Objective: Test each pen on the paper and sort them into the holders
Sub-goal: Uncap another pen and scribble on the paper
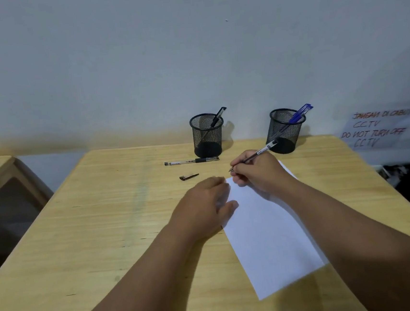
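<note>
Smooth white paper [269, 237] on grainy wooden table [105, 227], pinned flat under open left hand [203, 205]. Beyond, right hand [258, 172] pinching slim black pen [254, 156], tip off paper's far corner. Farther: loose cap [188, 177], second pen [191, 161], two round mesh holders [207, 136].

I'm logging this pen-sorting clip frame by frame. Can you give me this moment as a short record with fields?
right hand: grips a black pen, tip near the paper's top edge
left hand: flat on the paper, steadying it
left holder: one black pen
right holder: blue pens
loose on table: capped black pen, separate pen cap
marks on paper: none visible
</note>
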